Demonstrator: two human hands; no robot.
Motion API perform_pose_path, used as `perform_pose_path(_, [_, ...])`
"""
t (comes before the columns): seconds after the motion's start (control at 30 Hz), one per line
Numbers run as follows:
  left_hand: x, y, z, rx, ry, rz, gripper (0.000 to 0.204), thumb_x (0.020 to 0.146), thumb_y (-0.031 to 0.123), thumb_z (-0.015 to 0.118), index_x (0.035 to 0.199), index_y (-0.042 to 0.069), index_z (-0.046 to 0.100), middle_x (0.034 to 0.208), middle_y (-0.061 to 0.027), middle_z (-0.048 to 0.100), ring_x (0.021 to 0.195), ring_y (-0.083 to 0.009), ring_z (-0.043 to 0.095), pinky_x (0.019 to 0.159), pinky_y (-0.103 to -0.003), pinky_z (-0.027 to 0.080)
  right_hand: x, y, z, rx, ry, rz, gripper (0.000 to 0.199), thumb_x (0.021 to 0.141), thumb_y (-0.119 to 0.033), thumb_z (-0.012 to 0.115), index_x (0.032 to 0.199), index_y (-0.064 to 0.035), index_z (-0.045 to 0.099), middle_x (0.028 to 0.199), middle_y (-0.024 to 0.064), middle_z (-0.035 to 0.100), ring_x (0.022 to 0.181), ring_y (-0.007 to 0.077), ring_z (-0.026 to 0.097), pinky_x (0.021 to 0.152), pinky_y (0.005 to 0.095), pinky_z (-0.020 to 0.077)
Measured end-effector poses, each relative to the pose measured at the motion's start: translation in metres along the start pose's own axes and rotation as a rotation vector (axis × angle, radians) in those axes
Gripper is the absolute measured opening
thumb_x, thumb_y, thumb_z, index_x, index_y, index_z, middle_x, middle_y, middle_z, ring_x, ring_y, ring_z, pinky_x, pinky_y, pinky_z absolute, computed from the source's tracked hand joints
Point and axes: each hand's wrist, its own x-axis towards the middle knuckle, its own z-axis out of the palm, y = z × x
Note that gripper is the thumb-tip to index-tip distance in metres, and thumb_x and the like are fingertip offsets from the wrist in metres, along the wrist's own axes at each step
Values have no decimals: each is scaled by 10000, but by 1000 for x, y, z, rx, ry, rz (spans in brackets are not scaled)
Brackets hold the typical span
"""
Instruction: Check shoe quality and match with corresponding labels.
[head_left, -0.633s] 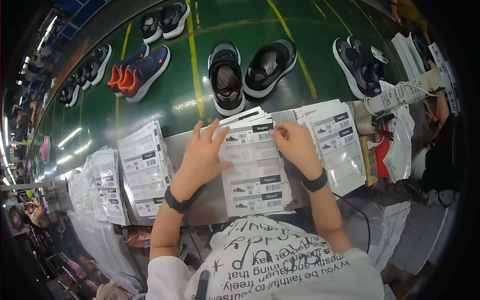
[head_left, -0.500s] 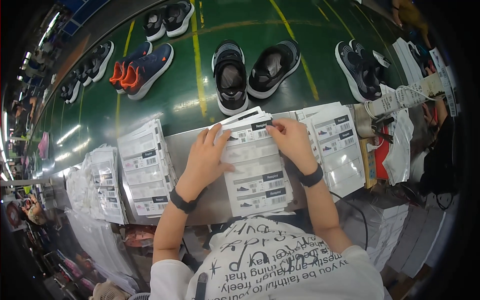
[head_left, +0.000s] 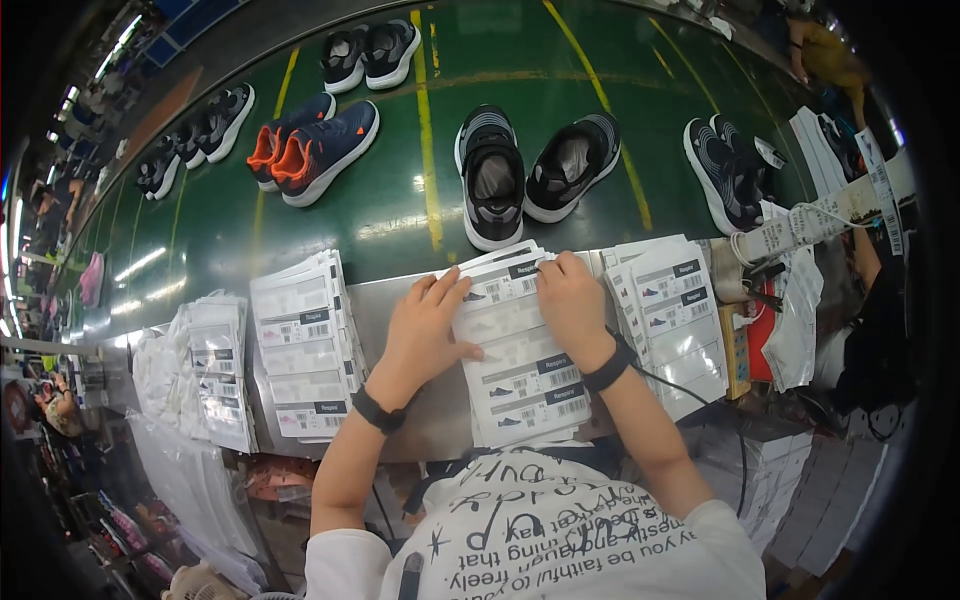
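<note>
In front of me lies a stack of white label sheets (head_left: 520, 325), printed with small shoe pictures and barcodes. My left hand (head_left: 425, 325) rests at the stack's left edge with its fingers apart and its thumb stretched towards the middle. Over the upper right corner, my right hand (head_left: 573, 308) is closed, its thumb and fingers pinching the top label sheet. The curled fingers partly hide that corner. Just beyond the stack, on the green conveyor belt, sit two black shoes (head_left: 494, 185) with white soles.
More label stacks lie left (head_left: 297, 345) and right (head_left: 672, 325) on the metal ledge (head_left: 425, 430). Navy and orange shoes (head_left: 325, 155) and other dark pairs stand on the green belt (head_left: 380, 225). A power strip with white cord (head_left: 815, 215) is at the right.
My right hand has curled in more closely over the stack's upper right corner. The left hand stays by the left edge. The whole view has shifted slightly.
</note>
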Motion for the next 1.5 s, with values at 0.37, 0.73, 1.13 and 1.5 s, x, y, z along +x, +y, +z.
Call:
perform_pose_path(0.37, [0,-4,2,-103,62,-36,1165,459,355,921,1442,44,377,1208,-290,564,1178,-417,521,965,-470,447,-9,-76,-69,504,-116,-140,113,744,-75,709,794,-59,609,786,76,604,723,260,593,666,350,474])
perform_pose_path(0.73, [3,39,-52,103,-86,-89,1212,609,372,880,1438,-154,169,1367,-411,377,1200,-502,490,965,-472,467,105,26,-62,1543,680,624,346,798,-40,780,950,-66,470,841,-8,504,733,71,501,695,223,443])
perform_pose_path(1.13, [116,14,-18,208,-88,108,948,605,235,874,1416,98,403,1280,-408,470,1130,-494,555,863,-441,525,133,106,41,773,668,846,806,680,-47,801,1328,-6,323,1240,164,404,1133,281,440,983,385,390])
perform_pose_path(1.5, [204,7,13,-574,-160,195,604,772,246,736,1290,48,496,1179,-251,612,1082,-417,593,999,-448,435,112,104,-42,798,537,670,827,802,-7,688,1476,-19,208,1473,251,339,1354,323,374,1014,393,433])
